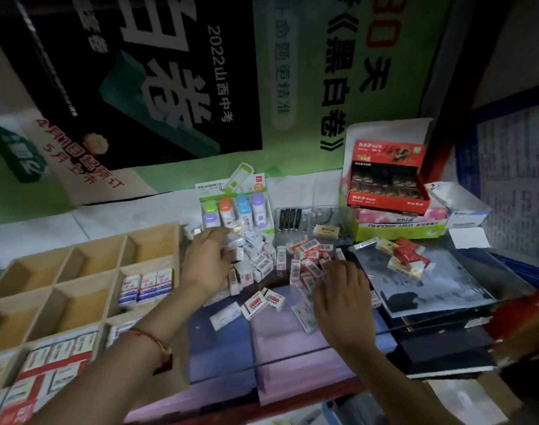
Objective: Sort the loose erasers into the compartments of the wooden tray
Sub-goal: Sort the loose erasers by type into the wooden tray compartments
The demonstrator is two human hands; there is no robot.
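We are picking from the loose erasers [262, 259] heaped mid-table beside the wooden tray [120, 250]. We cannot tell the left hand [205, 259] fingers' grip; the right hand [341, 302] lies spread. Next, we should probably lift matching ones trayward.

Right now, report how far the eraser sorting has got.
Done: three blue erasers stand in one compartment of the wooden tray, and the nearest compartments hold red erasers. In hand: the left grip and right grip are both at the loose pile; whether either holds an eraser is unclear. Left: that pile, a few erasers on the plastic sheet, and several empty compartments.
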